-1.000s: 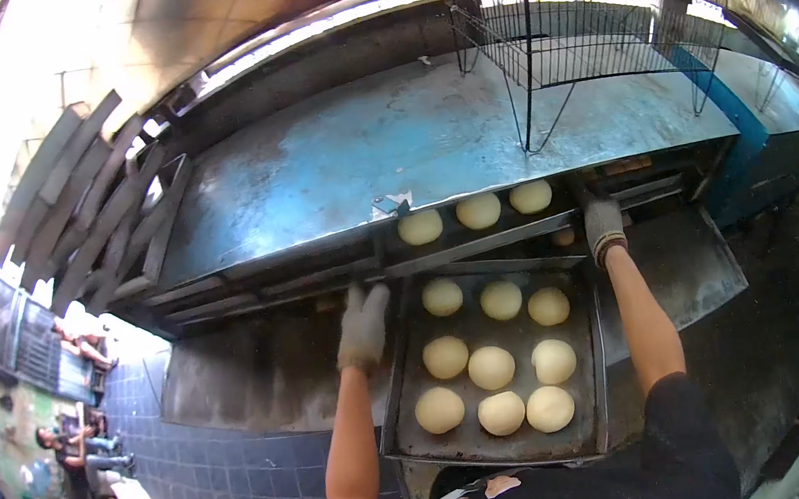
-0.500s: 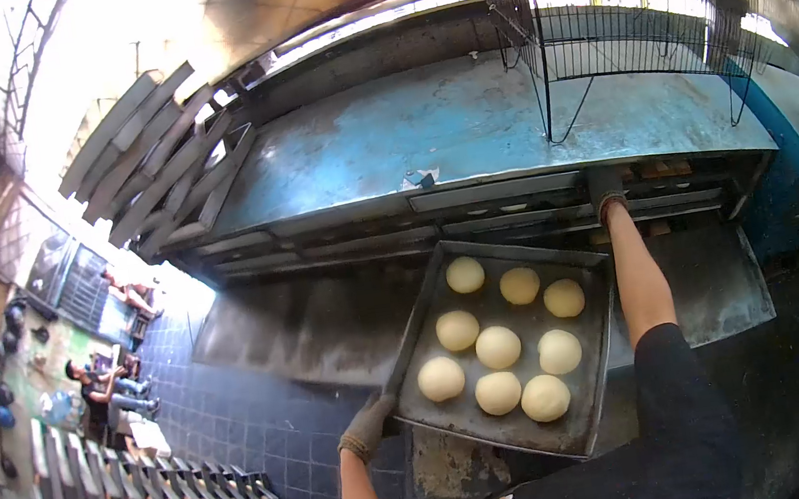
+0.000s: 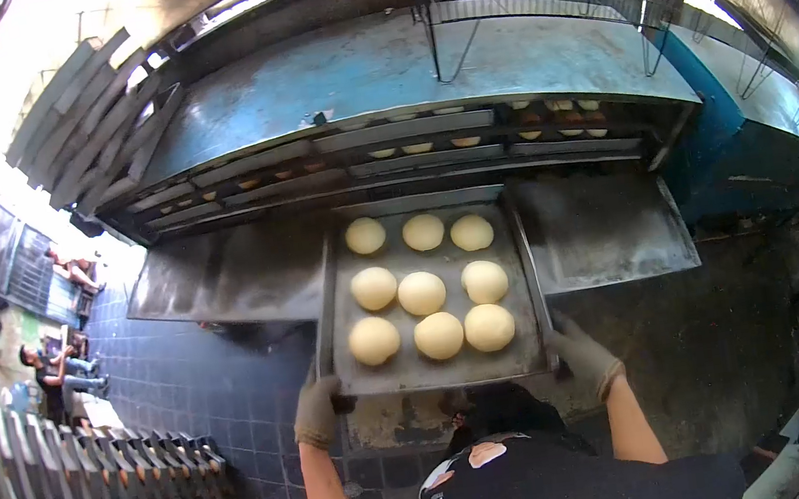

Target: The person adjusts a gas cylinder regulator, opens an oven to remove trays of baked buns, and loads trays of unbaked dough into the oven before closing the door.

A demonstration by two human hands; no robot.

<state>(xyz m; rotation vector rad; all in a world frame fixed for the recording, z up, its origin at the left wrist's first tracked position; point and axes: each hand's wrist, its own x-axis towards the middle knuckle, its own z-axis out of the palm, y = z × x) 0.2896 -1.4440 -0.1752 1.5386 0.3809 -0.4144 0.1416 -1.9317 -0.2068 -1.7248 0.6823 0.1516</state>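
A dark metal tray [image 3: 466, 369] bears several round, pale dough balls [image 3: 421, 293] in rows. My gloved left hand [image 3: 318, 409] is closed on the tray's near left corner. At the near right corner my gloved right hand [image 3: 585, 358] grips the same tray, its fingers partly hidden by the edge. The tray is level in front of a wide oven [image 3: 404, 132] with a blue top, where more trays of dough show in the slots.
Wire racks [image 3: 529, 5] stand on the oven top. Stacked trays [image 3: 85, 119] lean at its left end. More upright trays [image 3: 116, 469] fill the lower left. A metal shelf [image 3: 609, 232] juts out below the oven. A seated person [image 3: 52, 371] is far left.
The tray has straightened and now lies squarely before me. My right hand has come out of the oven slot onto the tray's right corner, and my left hand has stayed on the left one.
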